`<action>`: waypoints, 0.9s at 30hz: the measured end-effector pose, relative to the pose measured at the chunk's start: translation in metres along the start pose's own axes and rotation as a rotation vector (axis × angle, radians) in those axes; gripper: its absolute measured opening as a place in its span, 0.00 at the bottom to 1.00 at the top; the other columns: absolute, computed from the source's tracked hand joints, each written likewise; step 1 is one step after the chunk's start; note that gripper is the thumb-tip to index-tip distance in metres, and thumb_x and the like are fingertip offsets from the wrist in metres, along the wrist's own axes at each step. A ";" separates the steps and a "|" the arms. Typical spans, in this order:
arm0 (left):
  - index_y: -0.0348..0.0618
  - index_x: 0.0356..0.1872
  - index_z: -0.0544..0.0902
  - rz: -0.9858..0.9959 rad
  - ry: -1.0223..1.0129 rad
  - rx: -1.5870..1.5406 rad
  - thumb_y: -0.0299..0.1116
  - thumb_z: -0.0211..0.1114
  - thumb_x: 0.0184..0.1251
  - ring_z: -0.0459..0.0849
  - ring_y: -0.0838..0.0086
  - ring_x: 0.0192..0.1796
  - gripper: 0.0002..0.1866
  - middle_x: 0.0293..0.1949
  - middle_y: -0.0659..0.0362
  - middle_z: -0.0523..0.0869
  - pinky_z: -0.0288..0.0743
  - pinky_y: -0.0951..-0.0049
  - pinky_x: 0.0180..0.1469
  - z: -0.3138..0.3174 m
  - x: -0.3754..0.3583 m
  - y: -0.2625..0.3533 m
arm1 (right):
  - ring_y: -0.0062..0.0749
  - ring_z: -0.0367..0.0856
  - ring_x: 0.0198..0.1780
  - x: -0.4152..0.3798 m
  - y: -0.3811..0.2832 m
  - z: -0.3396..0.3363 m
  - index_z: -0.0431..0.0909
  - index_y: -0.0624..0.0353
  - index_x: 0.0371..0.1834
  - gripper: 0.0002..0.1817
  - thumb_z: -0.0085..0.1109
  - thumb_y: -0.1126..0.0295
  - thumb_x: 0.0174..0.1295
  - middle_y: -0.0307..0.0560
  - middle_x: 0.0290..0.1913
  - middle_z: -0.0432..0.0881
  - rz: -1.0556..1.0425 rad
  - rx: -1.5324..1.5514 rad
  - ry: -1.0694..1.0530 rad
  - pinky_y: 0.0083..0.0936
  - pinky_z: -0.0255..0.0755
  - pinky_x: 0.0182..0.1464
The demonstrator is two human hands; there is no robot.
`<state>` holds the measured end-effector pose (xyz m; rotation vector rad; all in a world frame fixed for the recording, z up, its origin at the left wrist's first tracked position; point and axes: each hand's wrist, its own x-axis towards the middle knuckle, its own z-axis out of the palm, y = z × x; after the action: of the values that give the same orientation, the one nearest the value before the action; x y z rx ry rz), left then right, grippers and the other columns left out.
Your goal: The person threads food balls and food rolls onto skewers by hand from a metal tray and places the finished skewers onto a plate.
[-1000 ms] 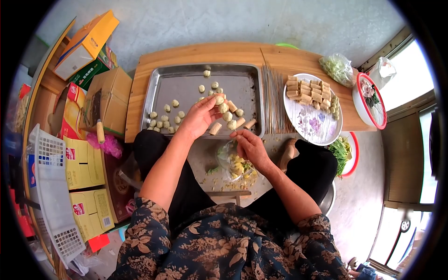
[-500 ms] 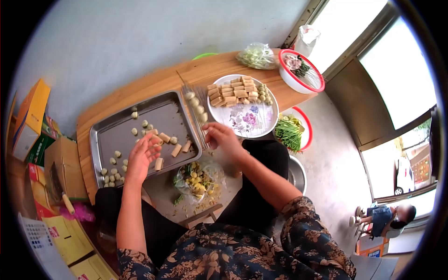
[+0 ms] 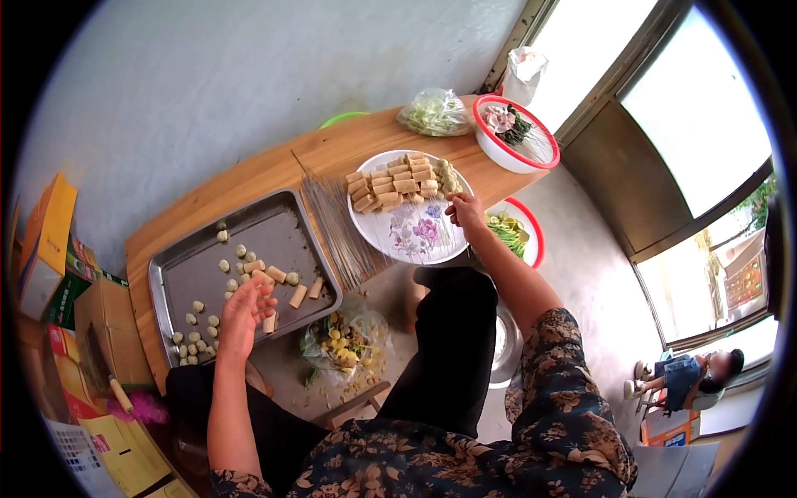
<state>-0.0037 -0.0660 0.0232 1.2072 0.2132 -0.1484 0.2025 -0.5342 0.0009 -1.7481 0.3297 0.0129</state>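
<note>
My left hand (image 3: 246, 314), palm up with fingers apart and loosely curled, hangs over the front edge of the metal tray (image 3: 195, 235). Nothing shows in it. Inside the tray lie pale round balls (image 3: 223, 236) and short tan rolls (image 3: 297, 296). My right hand (image 3: 466, 212) is at the right side of the white floral plate (image 3: 378, 235), its fingers pinched at the lower end of a skewer of pale balls (image 3: 448, 176). The thin stick is mostly hidden by the fingers. Stacked rows of skewered tan rolls (image 3: 397, 181) fill the plate's far half beside it.
Bare skewers (image 3: 330, 232) lie between tray and plate on the wooden table (image 3: 257, 170). A bagged vegetable (image 3: 436, 113) and a red-rimmed bowl (image 3: 516, 158) stand behind. Below are a bag of scraps (image 3: 344, 340) and a basin of greens (image 3: 535, 236). A person (image 3: 689, 378) sits at right.
My right hand has moved right with the skewer of balls, from beside the bare sticks to the plate's right side. The left hand stays over the tray edge. The view has shifted slightly.
</note>
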 end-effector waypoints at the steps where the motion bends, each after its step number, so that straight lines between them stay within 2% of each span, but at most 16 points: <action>1: 0.41 0.59 0.74 0.000 0.009 -0.001 0.43 0.57 0.71 0.82 0.73 0.45 0.22 0.48 0.58 0.82 0.75 0.72 0.47 0.001 -0.001 0.000 | 0.23 0.71 0.17 0.008 0.006 -0.001 0.79 0.64 0.43 0.14 0.44 0.70 0.64 0.46 0.22 0.80 -0.007 -0.048 0.035 0.21 0.64 0.20; 5: 0.41 0.58 0.75 -0.014 0.035 0.025 0.43 0.57 0.71 0.82 0.73 0.45 0.21 0.48 0.58 0.82 0.75 0.73 0.47 -0.003 0.002 -0.004 | 0.25 0.73 0.17 0.031 0.012 0.000 0.80 0.65 0.39 0.14 0.45 0.69 0.63 0.47 0.21 0.81 -0.010 -0.194 0.113 0.23 0.67 0.21; 12: 0.40 0.58 0.75 -0.055 0.039 0.039 0.40 0.57 0.71 0.82 0.73 0.43 0.20 0.48 0.57 0.82 0.76 0.74 0.45 -0.001 0.007 -0.010 | 0.24 0.74 0.16 0.067 0.034 0.001 0.81 0.61 0.37 0.12 0.49 0.67 0.62 0.45 0.20 0.80 -0.064 -0.408 0.107 0.24 0.68 0.20; 14: 0.40 0.57 0.75 -0.051 0.025 0.037 0.39 0.57 0.72 0.82 0.73 0.43 0.19 0.47 0.56 0.82 0.76 0.75 0.44 -0.001 0.008 -0.013 | 0.25 0.75 0.17 0.082 0.055 -0.001 0.81 0.61 0.37 0.12 0.52 0.65 0.61 0.45 0.20 0.80 -0.273 -0.629 0.198 0.26 0.71 0.22; 15: 0.40 0.57 0.75 -0.051 0.024 0.038 0.39 0.57 0.72 0.82 0.73 0.43 0.19 0.47 0.56 0.82 0.76 0.75 0.44 0.000 0.007 -0.012 | 0.25 0.75 0.17 0.080 0.054 -0.001 0.81 0.61 0.37 0.12 0.52 0.65 0.61 0.45 0.20 0.80 -0.273 -0.629 0.199 0.26 0.71 0.22; 17: 0.39 0.57 0.75 -0.040 0.008 0.045 0.39 0.57 0.72 0.82 0.73 0.43 0.19 0.48 0.56 0.82 0.76 0.75 0.44 0.002 0.006 -0.010 | 0.55 0.79 0.46 0.067 0.046 0.000 0.80 0.60 0.42 0.13 0.53 0.66 0.57 0.61 0.38 0.82 -0.166 -0.651 0.203 0.41 0.71 0.51; 18: 0.39 0.57 0.75 -0.036 0.009 0.041 0.39 0.57 0.72 0.82 0.73 0.43 0.19 0.48 0.56 0.82 0.76 0.75 0.44 0.003 0.006 -0.009 | 0.55 0.79 0.46 0.057 0.036 -0.001 0.80 0.60 0.42 0.13 0.53 0.66 0.57 0.61 0.38 0.82 -0.170 -0.653 0.204 0.41 0.71 0.51; 21: 0.38 0.60 0.71 -0.045 -0.021 0.052 0.40 0.55 0.72 0.82 0.73 0.45 0.21 0.49 0.57 0.82 0.76 0.73 0.47 0.004 0.004 -0.007 | 0.54 0.79 0.47 0.040 0.019 -0.002 0.79 0.60 0.43 0.14 0.54 0.66 0.56 0.61 0.39 0.82 -0.375 -0.697 0.276 0.40 0.71 0.51; 22: 0.38 0.60 0.71 -0.033 -0.026 0.064 0.40 0.55 0.72 0.82 0.73 0.45 0.21 0.49 0.57 0.82 0.76 0.73 0.47 0.004 0.005 -0.007 | 0.52 0.80 0.46 0.037 0.016 -0.001 0.80 0.60 0.41 0.13 0.54 0.66 0.57 0.59 0.38 0.82 -0.433 -0.658 0.282 0.40 0.72 0.49; 25: 0.38 0.60 0.72 -0.013 -0.049 0.088 0.40 0.56 0.72 0.82 0.74 0.45 0.22 0.48 0.58 0.82 0.76 0.73 0.47 0.001 0.004 -0.008 | 0.50 0.81 0.39 0.007 -0.017 0.018 0.80 0.60 0.35 0.11 0.52 0.64 0.60 0.56 0.33 0.82 -0.493 -0.553 0.077 0.40 0.72 0.42; 27: 0.38 0.60 0.72 -0.004 -0.047 0.092 0.41 0.56 0.72 0.82 0.74 0.45 0.22 0.48 0.58 0.82 0.76 0.73 0.47 0.001 0.004 -0.007 | 0.51 0.81 0.37 -0.028 -0.037 0.043 0.80 0.59 0.35 0.11 0.52 0.63 0.60 0.56 0.32 0.82 -0.487 -0.596 0.003 0.40 0.73 0.41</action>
<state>-0.0012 -0.0699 0.0158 1.2930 0.1688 -0.1916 0.1913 -0.4805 0.0326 -2.3808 -0.1250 -0.2666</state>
